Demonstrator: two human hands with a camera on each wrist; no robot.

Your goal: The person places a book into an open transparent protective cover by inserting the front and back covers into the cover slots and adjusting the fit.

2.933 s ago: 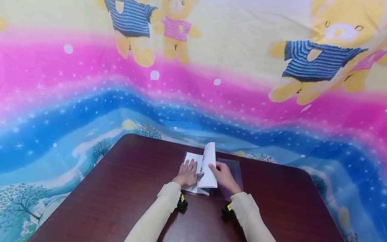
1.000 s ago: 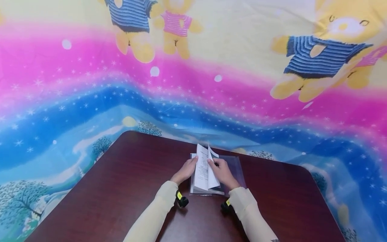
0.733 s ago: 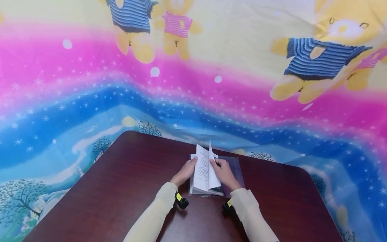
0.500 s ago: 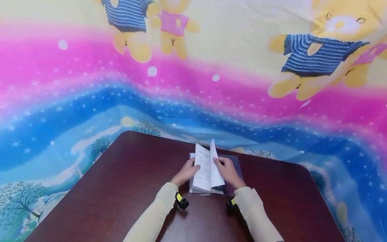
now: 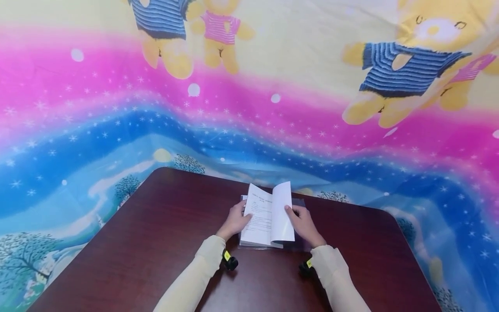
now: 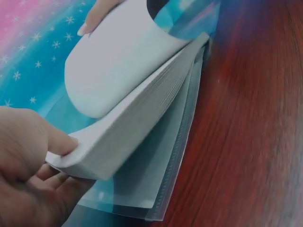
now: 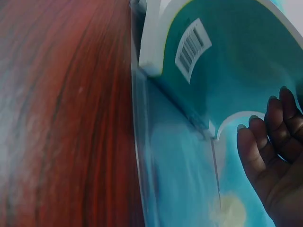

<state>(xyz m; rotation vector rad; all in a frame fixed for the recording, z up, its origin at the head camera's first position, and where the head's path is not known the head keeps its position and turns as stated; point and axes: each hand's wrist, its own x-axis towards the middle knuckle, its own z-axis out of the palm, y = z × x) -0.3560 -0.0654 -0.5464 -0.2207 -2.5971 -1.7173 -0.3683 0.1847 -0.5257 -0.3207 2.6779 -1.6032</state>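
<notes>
A thick white-paged book (image 5: 257, 219) lies spread near its back, over a clear plastic cover (image 7: 177, 175) on the table. My left hand (image 5: 235, 220) grips the thick block of pages at its left edge. In the left wrist view the thumb (image 6: 62, 143) presses on top and the fingers are underneath. With the thumb in front and fingers behind, my right hand (image 5: 305, 222) holds the raised back cover (image 7: 236, 56), blank white inside. Its outer side is teal with a barcode (image 7: 192, 48), as the right wrist view shows.
The dark red-brown table (image 5: 163, 247) has rounded far corners. A printed cloth (image 5: 292, 138) with bears and snowflakes hangs around its far side. Black wrist cameras (image 5: 230, 261) sit below both hands.
The left hand, earlier flat on a page, now grips the page block. The right hand has moved right, swinging the raised back cover rightward and opening the book wider onto a printed page.
</notes>
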